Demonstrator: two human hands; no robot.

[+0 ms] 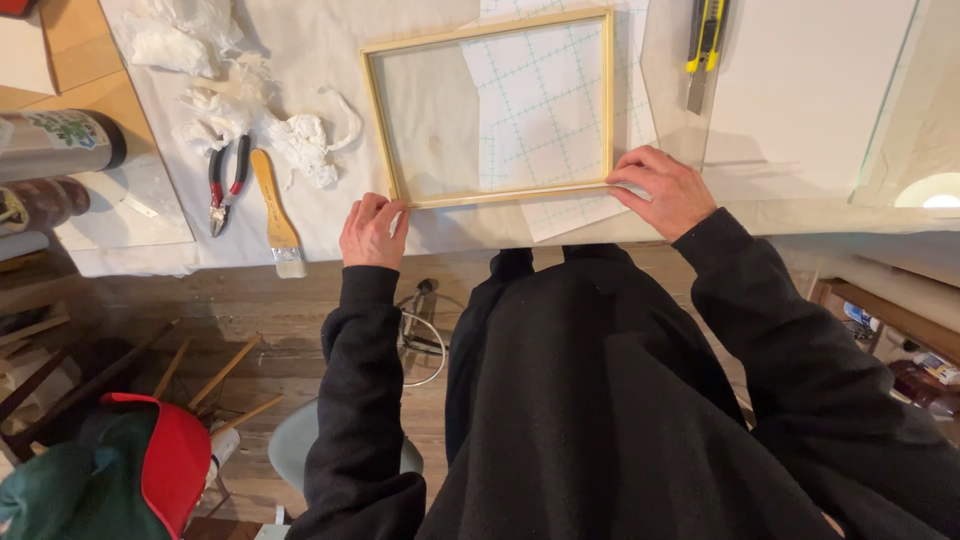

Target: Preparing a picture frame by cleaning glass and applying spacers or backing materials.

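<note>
While I look down from the head camera, I see black sleeves and a black coat closest to me, with a wood floor under them. Low on the left lies a red and green cloth point(120, 470), and some thin wood sticks point(215, 375) lie on the floor by it.

A bit farther, both hands sit at the near edge of the table point(330, 235), which has a white cover on it. My left hand point(372, 232) has bent fingers, and its tips press on the near left corner of the frame point(490, 110). My right hand point(665, 190) lies flat and half open, with its fingers on the near right corner of the frame. Neither hand is closed around it; they just push down on the wood.

The frame is thin, pale wood. It lies flat in the middle of the table, straight ahead of me. Under it, on the right half, is a sheet of grid paper point(550, 100).

Left of the frame lie a brush point(277, 215), then red pliers point(225, 180). Beyond them sit bits of crumpled white paper point(300, 140). Far right of the frame lies a yellow knife point(705, 45).
</note>
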